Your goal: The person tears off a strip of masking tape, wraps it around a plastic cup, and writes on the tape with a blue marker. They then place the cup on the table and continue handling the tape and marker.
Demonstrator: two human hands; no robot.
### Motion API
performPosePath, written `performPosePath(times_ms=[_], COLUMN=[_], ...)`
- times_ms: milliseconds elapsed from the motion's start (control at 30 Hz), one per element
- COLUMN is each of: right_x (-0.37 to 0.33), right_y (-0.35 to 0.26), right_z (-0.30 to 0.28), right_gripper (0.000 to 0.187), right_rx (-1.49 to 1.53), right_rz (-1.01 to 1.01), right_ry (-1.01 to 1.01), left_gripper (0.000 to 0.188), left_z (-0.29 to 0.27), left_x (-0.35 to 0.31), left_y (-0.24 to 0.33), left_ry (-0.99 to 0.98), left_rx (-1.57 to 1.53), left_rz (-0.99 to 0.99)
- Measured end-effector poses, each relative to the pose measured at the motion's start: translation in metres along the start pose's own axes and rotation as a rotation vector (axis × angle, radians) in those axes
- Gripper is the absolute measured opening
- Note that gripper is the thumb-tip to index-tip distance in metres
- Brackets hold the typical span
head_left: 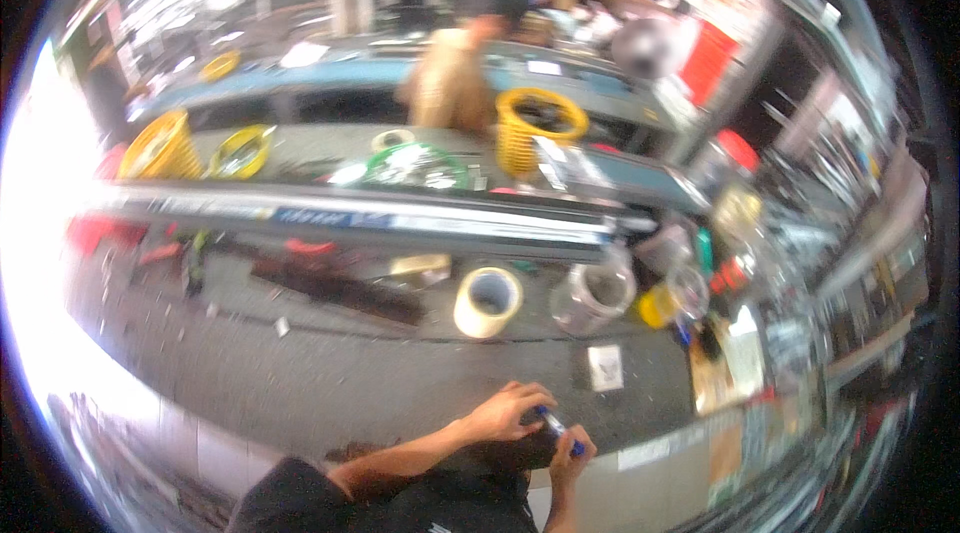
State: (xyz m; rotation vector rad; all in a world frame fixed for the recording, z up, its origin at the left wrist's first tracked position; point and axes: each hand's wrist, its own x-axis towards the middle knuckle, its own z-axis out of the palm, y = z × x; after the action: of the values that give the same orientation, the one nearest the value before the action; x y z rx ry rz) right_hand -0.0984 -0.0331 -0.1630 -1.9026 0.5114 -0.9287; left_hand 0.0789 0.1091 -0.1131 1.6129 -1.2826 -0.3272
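Close to my body, at the near edge of the grey worktable (330, 373), both hands are on a small marker (555, 426) with a white barrel and blue ends. The fingers of my left hand (508, 413) close on its upper blue end. Lower and to the right, my right hand (572, 453) grips the other blue end. The pale barrel shows between the two hands. Whether the cap is on or off I cannot tell. Just right of the hands lies a small white square (605, 368) with a dark mark.
A roll of pale tape (488, 303) and a clear tub (592, 300) stand ahead. A long metal rail (400, 221) crosses the table. Beyond it are yellow baskets (540, 133) and a green basket (415, 168). A person (455, 73) is farther back. Clear jars (688, 291) crowd the right.
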Motion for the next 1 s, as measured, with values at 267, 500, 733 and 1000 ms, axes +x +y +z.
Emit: performPosePath(times_ms=[267,500,733,1000], right_x=[-0.001,-0.001,-0.002,0.001], right_y=[0.005,0.008,0.007,0.005], right_z=[-0.006,-0.004,-0.006,-0.001], right_gripper=[0.042,0.045,0.029,0.050], right_rx=[-0.053,-0.055,-0.077,-0.115], right_rz=[0.021,0.050,0.110,0.069], right_ry=[-0.072,-0.062,-0.083,-0.041], left_gripper=[0.042,0.042,0.041,0.044], left_z=[0.007,0.011,0.010,0.006], left_x=[-0.006,-0.006,-0.007,-0.006], left_y=[-0.005,-0.016,-0.012,-0.010], left_ry=[0.039,0.047,0.086,0.015], left_rx=[0.002,-0.114,-0.117,-0.118], left_rz=[0.025,-0.089,-0.032,-0.065])
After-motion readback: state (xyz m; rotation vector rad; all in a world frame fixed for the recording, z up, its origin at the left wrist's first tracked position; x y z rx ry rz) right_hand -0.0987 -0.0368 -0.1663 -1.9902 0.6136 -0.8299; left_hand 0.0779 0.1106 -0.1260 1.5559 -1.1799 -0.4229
